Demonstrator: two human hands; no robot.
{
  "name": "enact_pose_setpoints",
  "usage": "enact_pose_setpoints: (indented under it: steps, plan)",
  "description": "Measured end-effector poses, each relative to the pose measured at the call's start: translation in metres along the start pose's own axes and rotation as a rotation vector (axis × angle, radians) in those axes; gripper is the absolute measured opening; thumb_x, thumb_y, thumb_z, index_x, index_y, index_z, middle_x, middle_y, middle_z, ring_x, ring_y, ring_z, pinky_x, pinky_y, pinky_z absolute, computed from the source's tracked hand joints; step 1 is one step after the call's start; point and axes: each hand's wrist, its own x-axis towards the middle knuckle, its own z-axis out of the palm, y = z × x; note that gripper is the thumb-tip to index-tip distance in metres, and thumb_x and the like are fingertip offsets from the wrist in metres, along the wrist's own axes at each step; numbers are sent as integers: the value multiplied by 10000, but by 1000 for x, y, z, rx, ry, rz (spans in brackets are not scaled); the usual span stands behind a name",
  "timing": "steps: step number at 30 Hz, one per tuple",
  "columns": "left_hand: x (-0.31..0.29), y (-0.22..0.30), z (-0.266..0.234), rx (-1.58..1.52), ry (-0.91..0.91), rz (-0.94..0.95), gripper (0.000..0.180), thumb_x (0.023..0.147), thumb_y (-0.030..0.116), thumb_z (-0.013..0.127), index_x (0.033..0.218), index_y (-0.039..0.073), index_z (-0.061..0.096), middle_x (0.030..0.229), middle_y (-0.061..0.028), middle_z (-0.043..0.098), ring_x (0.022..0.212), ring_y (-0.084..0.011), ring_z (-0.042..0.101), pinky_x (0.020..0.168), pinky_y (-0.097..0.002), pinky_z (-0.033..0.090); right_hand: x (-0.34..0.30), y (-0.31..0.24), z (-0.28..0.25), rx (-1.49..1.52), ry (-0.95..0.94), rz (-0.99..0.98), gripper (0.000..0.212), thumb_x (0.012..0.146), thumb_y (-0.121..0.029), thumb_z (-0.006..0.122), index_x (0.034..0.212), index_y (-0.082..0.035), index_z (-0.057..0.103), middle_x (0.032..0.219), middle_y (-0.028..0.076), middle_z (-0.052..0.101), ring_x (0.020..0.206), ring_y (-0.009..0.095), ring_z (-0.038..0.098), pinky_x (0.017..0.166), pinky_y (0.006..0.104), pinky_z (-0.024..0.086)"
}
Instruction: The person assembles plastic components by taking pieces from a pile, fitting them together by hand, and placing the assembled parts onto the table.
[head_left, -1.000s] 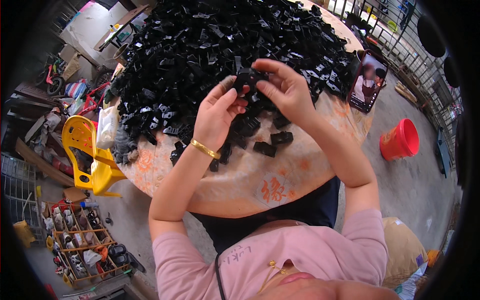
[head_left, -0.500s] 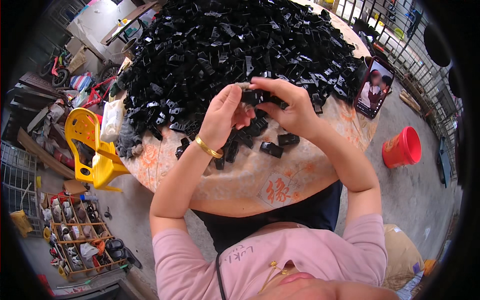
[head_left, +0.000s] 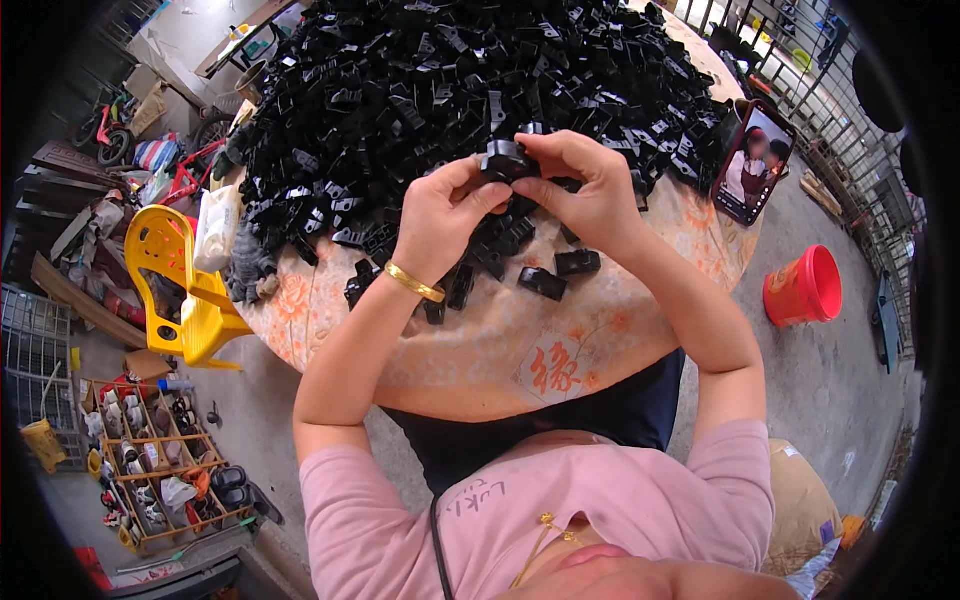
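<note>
Between my two hands is a small black plastic part (head_left: 507,160), held above the near edge of a big heap of similar black parts (head_left: 400,90). My left hand (head_left: 447,212) pinches it from the left, thumb below. My right hand (head_left: 585,190) grips its right side between thumb and fingers. Part of the piece is hidden behind my fingers. Several loose black parts lie below my hands on the patterned tablecloth (head_left: 460,370), two of them, including a single black part (head_left: 542,283), a little apart on the right.
A phone (head_left: 752,163) showing a picture stands at the table's right edge. A grey fluffy bundle (head_left: 252,265) and a white pack (head_left: 217,228) lie at the left edge. On the floor are a yellow chair (head_left: 200,315), a red bucket (head_left: 803,287) and a shoe rack (head_left: 165,450).
My hands have drawn to a level grip on the black part, which is now more exposed. A greyish, fuzzy-looking bit seen at my left fingertips is no longer visible.
</note>
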Motion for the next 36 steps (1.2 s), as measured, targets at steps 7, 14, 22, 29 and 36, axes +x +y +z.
enact_pose_setpoints:
  steps: [7, 14, 22, 29, 36]
  plan:
    - [1, -3, -2, -238, 40, 23, 255, 823, 29, 619, 1067, -35, 581, 928, -68, 639, 808, -137, 623, 749, -273, 532, -2, 1, 4, 188, 12, 84, 345, 718, -5, 700, 1052, 2, 614, 897, 88, 630, 790, 142, 620, 729, 254, 513]
    - [-5, 6, 11, -258, 114, 69, 346, 801, 14, 651, 1123, -57, 544, 953, -66, 629, 834, -90, 594, 756, -208, 503, -1, 0, 5, -177, 99, -299, 341, 640, 15, 729, 963, -49, 641, 893, 83, 611, 792, 220, 612, 674, 293, 501]
    - [-9, 10, 9, -128, 83, 150, 296, 808, 28, 647, 1086, -39, 573, 971, -48, 613, 814, -59, 565, 741, -191, 480, -2, 1, 5, -169, 72, -77, 534, 625, -140, 798, 1099, -89, 556, 907, 59, 611, 847, 180, 603, 715, 301, 491]
    - [-12, 28, -10, 49, -484, 49, 288, 812, 74, 618, 1082, 18, 535, 862, -59, 618, 713, -108, 598, 649, -235, 484, 6, 2, -20, -240, -612, 20, 372, 603, -98, 749, 954, -92, 628, 834, 37, 604, 784, 197, 573, 706, 308, 462]
    - [-32, 28, 11, 496, -901, 57, 409, 646, 129, 737, 996, 55, 538, 866, -104, 542, 744, -281, 573, 656, -350, 483, -3, 23, -13, -471, -576, -185, 255, 667, -45, 645, 921, -58, 655, 845, 69, 614, 787, 263, 575, 694, 337, 485]
